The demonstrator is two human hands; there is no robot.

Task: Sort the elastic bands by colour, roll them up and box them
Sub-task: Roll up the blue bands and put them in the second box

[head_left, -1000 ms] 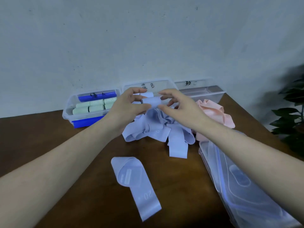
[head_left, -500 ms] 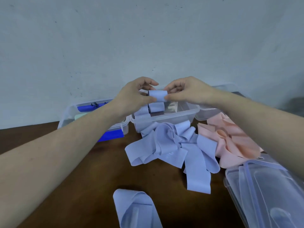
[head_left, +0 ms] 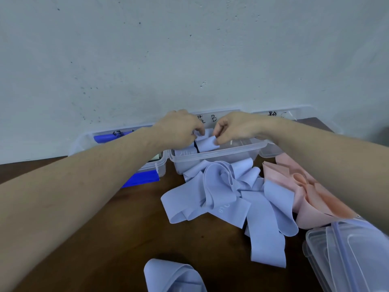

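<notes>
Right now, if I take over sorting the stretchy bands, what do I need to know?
Left hand and right hand both pinch a rolled lilac band over the middle box.
Done: at least one lilac roll already lies in that box; the left box holds something, but an arm hides it.
Left: set this roll down, then roll the loose lilac pile and the single lilac band near you, then the pink bands for the right box. Lids wait stacked on the right.

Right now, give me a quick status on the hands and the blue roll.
Left hand and right hand both pinch rolled blue band, inside middle box. Loose blue bands piled in front; nothing blocking.
</notes>
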